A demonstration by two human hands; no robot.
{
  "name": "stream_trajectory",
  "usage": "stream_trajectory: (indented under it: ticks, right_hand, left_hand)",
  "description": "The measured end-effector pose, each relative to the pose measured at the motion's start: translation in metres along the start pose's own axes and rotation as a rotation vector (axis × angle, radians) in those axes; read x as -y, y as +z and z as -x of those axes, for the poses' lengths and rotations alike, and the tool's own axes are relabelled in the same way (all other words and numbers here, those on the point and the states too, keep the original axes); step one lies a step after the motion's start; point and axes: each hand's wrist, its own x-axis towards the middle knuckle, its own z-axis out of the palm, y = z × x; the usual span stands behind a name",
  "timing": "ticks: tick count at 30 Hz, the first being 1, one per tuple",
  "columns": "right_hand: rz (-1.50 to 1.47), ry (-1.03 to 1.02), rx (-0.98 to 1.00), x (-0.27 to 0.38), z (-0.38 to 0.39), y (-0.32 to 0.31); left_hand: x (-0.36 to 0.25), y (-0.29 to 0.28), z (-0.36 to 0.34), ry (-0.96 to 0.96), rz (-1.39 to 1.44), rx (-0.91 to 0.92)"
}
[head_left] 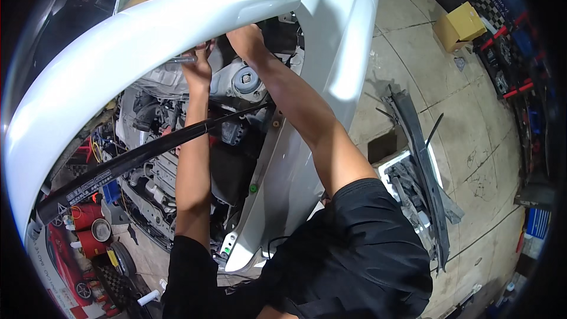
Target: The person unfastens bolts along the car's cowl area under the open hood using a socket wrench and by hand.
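Note:
My left hand (198, 66) reaches up under the raised white hood (100, 53), fingers closed on a silvery metal tool (183, 59). My right hand (243, 40) is to its right, at the back of the engine bay, its fingers hidden beneath the hood edge. Below them sit a round strut mount (245, 81) and the engine (150, 183). A black support bar (130, 154) crosses the bay diagonally, over my left forearm. The white fender (331, 53) runs along the right.
On the tiled floor (449, 130) at right lie long black trim pieces (420, 159) over a white container. A cardboard box (455, 26) and a rack with red bars (505, 77) stand beyond. Red containers (88, 218) and other clutter are at lower left.

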Motion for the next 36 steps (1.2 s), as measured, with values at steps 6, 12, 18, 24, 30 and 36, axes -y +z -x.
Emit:
stream_trajectory:
  ticks: [6,12,18,24,30,36]
  right_hand:
    - [-0.044,0.002,0.015,0.003,-0.002,-0.001]
    - [-0.067,0.047,0.080,0.001,-0.002,0.000]
    - [-0.093,0.056,0.063,0.008,-0.002,-0.006]
    - [-0.047,0.076,0.094,0.005,-0.003,-0.002]
    - [-0.036,0.106,0.099,0.013,-0.002,-0.007]
    - [-0.071,0.114,0.083,0.013,-0.004,-0.008]
  left_hand:
    - [-0.002,-0.005,-0.006,-0.001,-0.014,0.054]
    - [-0.003,0.001,-0.006,-0.014,0.004,0.067]
    - [-0.004,-0.002,-0.003,-0.005,-0.059,0.022]
    - [-0.003,0.003,-0.006,0.041,-0.030,0.028]
    - [-0.005,0.002,-0.002,0.033,0.007,0.016]
    - [0.001,-0.008,-0.002,0.010,-0.071,0.066]
